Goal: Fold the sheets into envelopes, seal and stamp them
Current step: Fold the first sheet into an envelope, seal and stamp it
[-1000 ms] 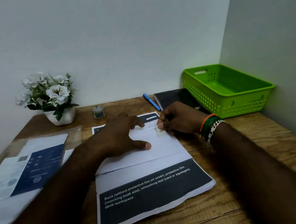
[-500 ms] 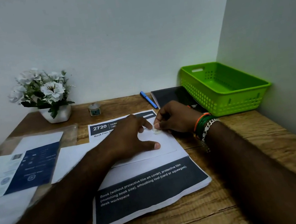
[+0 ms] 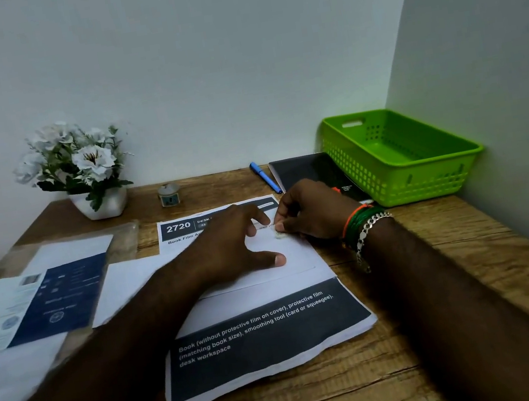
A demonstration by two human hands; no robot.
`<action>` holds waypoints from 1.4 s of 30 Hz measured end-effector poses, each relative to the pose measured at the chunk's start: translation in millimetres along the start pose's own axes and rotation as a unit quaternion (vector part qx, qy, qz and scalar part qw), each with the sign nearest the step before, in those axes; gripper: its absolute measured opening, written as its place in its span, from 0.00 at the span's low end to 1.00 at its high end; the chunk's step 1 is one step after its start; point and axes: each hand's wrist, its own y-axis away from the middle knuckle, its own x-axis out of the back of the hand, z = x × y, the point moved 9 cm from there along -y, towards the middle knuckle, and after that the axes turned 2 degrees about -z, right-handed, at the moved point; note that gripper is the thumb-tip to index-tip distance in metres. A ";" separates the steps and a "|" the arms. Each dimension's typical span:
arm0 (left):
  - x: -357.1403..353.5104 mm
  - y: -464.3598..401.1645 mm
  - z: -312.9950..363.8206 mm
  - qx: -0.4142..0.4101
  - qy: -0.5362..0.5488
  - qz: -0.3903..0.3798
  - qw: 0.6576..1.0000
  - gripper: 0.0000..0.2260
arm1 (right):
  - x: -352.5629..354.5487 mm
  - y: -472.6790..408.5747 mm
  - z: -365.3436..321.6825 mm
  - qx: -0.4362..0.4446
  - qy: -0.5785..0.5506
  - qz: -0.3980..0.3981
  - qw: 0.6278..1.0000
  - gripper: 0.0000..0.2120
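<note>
Two hands meet over a white envelope (image 3: 286, 259) near the middle of the counter (image 3: 470, 237). The right hand (image 3: 313, 213) curls its fingers (image 3: 282, 225) and pinches a small pale stamp (image 3: 280, 234) against the envelope's upper right part; the stamp's print is too blurred to read. The left hand (image 3: 232, 243) lies on the envelope with its fingers spread, thumb flat, hiding much of it. Beneath lies a stack of printed sheets (image 3: 264, 342), reading "2720", "Book Film" and "Book (without protective film on cover), protective film (matching book size), smoothing tool (card or squeegee), desk workspace". A blurred blue-and-white leaflet (image 3: 40, 301) lies near the left edge. Along the back edge stand a flower pot (image 3: 100, 202), a small jar (image 3: 168, 194), a blue pen (image 3: 264, 176), a black notebook (image 3: 306, 169) partly hidden by the right hand, and a green basket (image 3: 405, 178) in the right corner.
</note>
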 end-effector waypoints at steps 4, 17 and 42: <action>-1.1 -1.6 -2.7 -0.003 0.002 -0.001 1.000 0.28 | 0.2 0.7 0.9 0.001 0.003 -0.001 1.000 0.02; -1.8 -3.7 -4.3 -0.007 -0.001 0.001 1.000 0.28 | 3.3 5.5 -1.3 -0.012 -0.002 0.005 1.000 0.06; -2.6 -5.3 -1.5 -0.028 -0.040 -0.004 0.999 0.26 | 12.5 10.7 -0.2 0.027 -0.027 0.028 0.999 0.02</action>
